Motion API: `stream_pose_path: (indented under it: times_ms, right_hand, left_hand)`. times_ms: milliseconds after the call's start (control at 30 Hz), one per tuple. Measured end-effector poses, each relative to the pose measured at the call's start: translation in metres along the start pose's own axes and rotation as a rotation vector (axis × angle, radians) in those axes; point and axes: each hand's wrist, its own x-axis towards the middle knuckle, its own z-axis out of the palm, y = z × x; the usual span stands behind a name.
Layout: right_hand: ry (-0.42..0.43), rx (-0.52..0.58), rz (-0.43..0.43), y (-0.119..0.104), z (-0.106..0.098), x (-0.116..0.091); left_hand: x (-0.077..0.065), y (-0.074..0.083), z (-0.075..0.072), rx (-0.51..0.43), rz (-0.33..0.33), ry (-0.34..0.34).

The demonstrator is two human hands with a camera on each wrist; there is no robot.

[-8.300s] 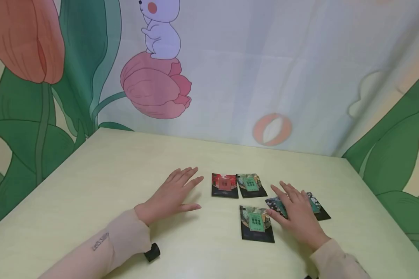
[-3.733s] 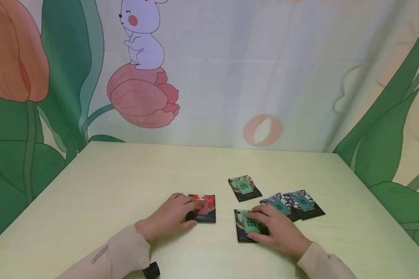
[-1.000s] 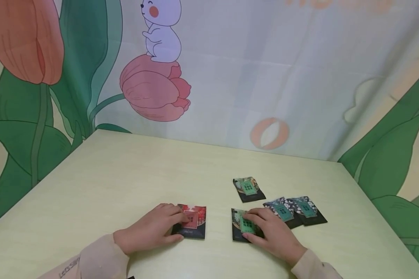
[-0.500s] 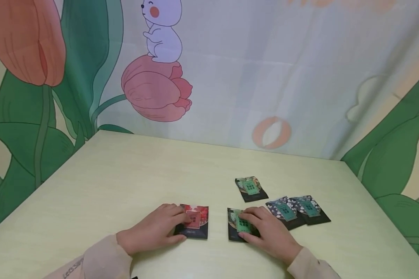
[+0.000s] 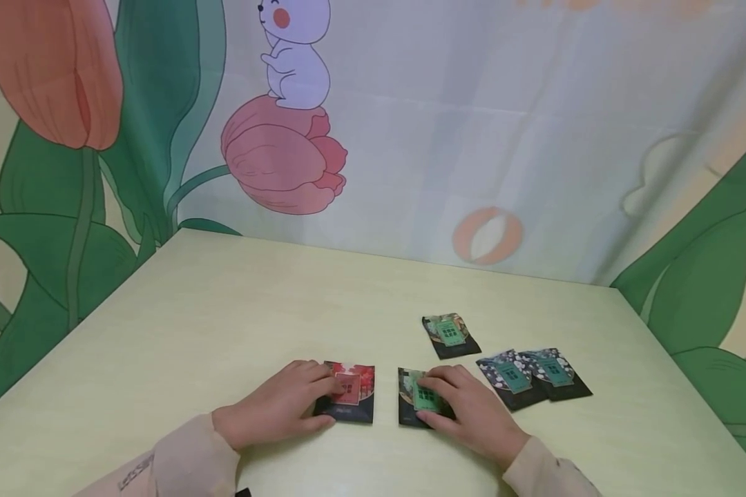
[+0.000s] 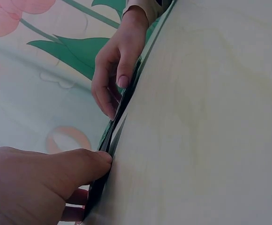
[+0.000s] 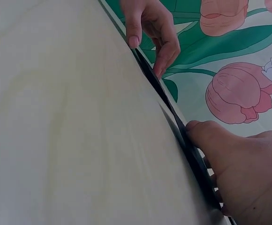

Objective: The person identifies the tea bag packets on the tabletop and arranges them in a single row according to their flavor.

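Observation:
In the head view my left hand [image 5: 280, 404] rests its fingertips on the right-hand label of a red-patterned packet [image 5: 357, 393], with the thumb along its near edge. My right hand [image 5: 475, 414] touches a green-labelled packet [image 5: 407, 397] in the same way and covers its right side. Both packets lie flat, side by side, with a narrow strip of table between them. In the left wrist view the thumb [image 6: 96, 161] sits at a dark packet edge. The right wrist view shows the other thumb [image 7: 199, 131] against a dark edge too.
Behind my right hand lies another green-labelled packet [image 5: 450, 335]. Two blue-white floral packets, one nearer [image 5: 512, 379] and one farther right [image 5: 556, 373], overlap to the right. The pale table [image 5: 255, 297] ends at a printed curtain [image 5: 398, 138].
The red packet came forward and left from beside the rear green packet under my left hand. My right hand left the floral packets and has slid the front green packet left, narrowing the gap.

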Motion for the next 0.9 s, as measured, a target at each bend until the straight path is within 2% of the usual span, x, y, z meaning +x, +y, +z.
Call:
stream_pose_path:
  times_ms: [167,567,900]
  right_hand:
    - [0.017,0.004,-0.028,-0.002,0.002,0.003]
    - [-0.027,0.010,-0.019,-0.015,0.002,0.011]
    - [0.010,0.002,-0.063,-0.021,0.007,0.015]
  left_hand:
    - [0.000,0.000,-0.001,-0.004,-0.009,-0.008]
    - [0.000,0.001,-0.002,-0.018,-0.020,-0.019]
    - [0.000,0.000,-0.001,-0.008,0.000,-0.005]
